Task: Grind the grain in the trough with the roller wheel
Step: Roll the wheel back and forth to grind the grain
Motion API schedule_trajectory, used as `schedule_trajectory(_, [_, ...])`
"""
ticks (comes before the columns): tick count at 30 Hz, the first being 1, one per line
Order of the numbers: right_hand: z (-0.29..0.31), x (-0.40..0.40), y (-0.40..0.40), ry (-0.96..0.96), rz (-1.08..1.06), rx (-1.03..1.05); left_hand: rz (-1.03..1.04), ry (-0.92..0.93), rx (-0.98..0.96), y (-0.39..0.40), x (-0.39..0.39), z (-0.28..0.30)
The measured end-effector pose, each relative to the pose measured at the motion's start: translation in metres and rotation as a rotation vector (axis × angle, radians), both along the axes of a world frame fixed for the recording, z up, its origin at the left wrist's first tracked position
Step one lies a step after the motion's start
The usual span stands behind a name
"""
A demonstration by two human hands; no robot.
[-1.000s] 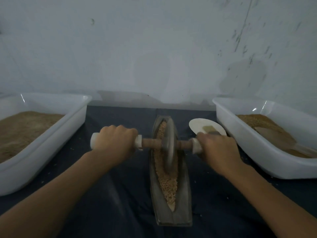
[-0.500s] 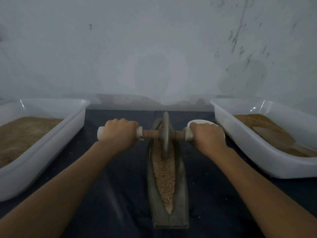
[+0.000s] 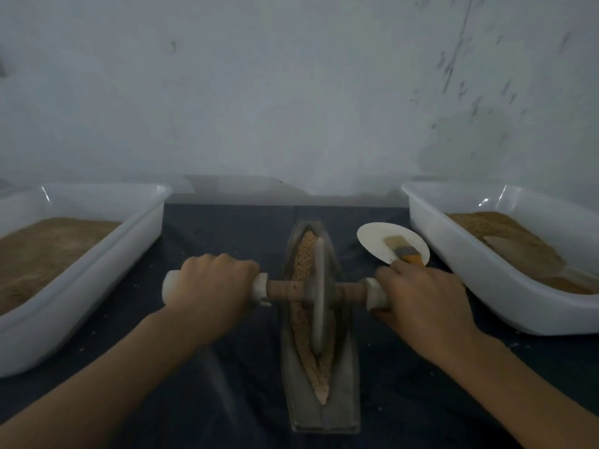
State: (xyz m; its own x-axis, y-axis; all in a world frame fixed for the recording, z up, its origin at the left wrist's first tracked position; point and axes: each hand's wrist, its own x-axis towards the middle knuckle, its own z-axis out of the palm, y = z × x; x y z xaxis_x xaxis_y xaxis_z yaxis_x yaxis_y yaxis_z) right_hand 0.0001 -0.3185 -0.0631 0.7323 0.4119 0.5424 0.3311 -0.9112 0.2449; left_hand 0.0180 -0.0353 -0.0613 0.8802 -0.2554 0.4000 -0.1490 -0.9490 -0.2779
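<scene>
Over the trough (image 3: pixel 324 413), at about mid-length: left hand (image 3: pixel 210 291) curled knuckles-up round the left handle (image 3: pixel 259 288), right hand (image 3: pixel 421 299) wrapped the same way round the right handle (image 3: pixel 376 293). Fingertips of both tucked under and hidden; most of each pale grip buried in the fist, only the ends poking out. Forearms running in from the lower corners, cut off by the picture's edge, wrists fairly straight.

Between the fists, a brown wooden axle (image 3: pixel 285 290) through the roller wheel (image 3: pixel 319 296), standing upright on edge in the groove of the trough, its lower rim sunk among the grain (image 3: pixel 303 325) and out of sight. Grain lying along the groove both beyond the wheel and nearer than it, tapering to a point at the near end. Wheel slightly blurred.

Right of the trough's far end, just beyond the right hand, a pale round plate (image 3: pixel 376 241) with a small brush (image 3: pixel 402 249) resting on it; brush handle partly covered by the knuckles. Well to the left of the trough, a white tub (image 3: pixel 107 277) of brown meal, cropped at the edge. Well to the right, a second white tub (image 3: pixel 486 273) with brown meal and a scoop-like shape (image 3: pixel 522 257), hard to make out. Under everything, a dark cloth (image 3: pixel 227 400) flecked with stray bits. Behind the trough, a stained pale wall (image 3: pixel 291 92).
</scene>
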Motion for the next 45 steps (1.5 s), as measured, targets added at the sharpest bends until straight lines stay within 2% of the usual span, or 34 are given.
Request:
schedule_trajectory(4, [0.007, 0.066, 0.017, 0.026, -0.173, -0.099, 0.005, 0.114, -0.155, 0.002, 0.05, -0.006])
schedule_trajectory(8, [0.016, 0.085, 0.025, 0.001, -0.16, -0.135, 0.018, 0.202, -0.232, 0.001, 0.068, -0.001])
schedule_trajectory(11, [0.015, 0.055, 0.018, 0.026, -0.108, -0.117, 0.004, 0.2, -0.194, 0.004, 0.037, -0.001])
schedule_trajectory(15, [0.003, -0.007, 0.001, -0.076, 0.052, 0.009, -0.114, -0.087, 0.041, 0.014, -0.022, -0.006])
schedule_trajectory(17, [-0.001, -0.019, -0.007, -0.074, 0.083, 0.034, -0.171, -0.152, 0.063, 0.018, -0.035, 0.001])
schedule_trajectory(21, [-0.003, 0.006, -0.003, -0.019, 0.044, -0.001, -0.037, -0.007, -0.014, 0.009, -0.012, -0.004])
schedule_trajectory(24, [-0.002, 0.058, 0.008, -0.005, -0.075, -0.082, 0.007, -0.01, -0.108, 0.0, 0.027, -0.003])
schedule_trajectory(28, [0.002, 0.103, 0.016, 0.043, -0.149, -0.015, 0.049, 0.038, -0.163, -0.006, 0.064, 0.002])
schedule_trajectory(31, [-0.001, 0.081, 0.011, 0.061, -0.146, 0.003, 0.027, 0.06, -0.103, -0.006, 0.051, 0.006])
schedule_trajectory(34, [-0.006, 0.026, 0.002, 0.015, -0.064, 0.031, -0.024, 0.086, 0.008, 0.001, 0.012, 0.008])
schedule_trajectory(38, [-0.004, -0.026, -0.005, 0.002, 0.012, 0.029, -0.054, 0.021, 0.106, 0.007, -0.025, 0.011])
schedule_trajectory(41, [-0.005, -0.018, -0.003, 0.027, -0.009, 0.019, -0.005, 0.037, 0.073, 0.002, -0.016, 0.01])
schedule_trajectory(45, [-0.012, 0.046, 0.003, -0.02, -0.076, -0.013, 0.011, 0.042, -0.004, -0.003, 0.029, 0.006])
